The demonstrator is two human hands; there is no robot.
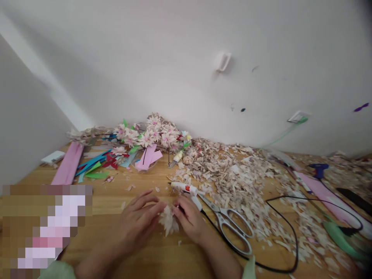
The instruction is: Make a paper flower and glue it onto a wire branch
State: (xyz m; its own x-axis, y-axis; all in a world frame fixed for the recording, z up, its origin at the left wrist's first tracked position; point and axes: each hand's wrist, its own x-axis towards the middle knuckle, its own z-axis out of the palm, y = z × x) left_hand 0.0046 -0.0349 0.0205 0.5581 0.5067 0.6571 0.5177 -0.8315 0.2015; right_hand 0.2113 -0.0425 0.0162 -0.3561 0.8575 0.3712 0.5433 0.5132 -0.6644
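1. Your left hand (136, 217) and right hand (188, 219) close together on a pale paper flower (168, 221), which sits between them.
2. Steel scissors (229, 228) lie just beyond your right hand.

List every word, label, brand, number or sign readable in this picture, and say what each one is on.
None can be read: the white tube with the red band and the blue glue gun show no legible marking at this blur, and any print on them is too small to make out.
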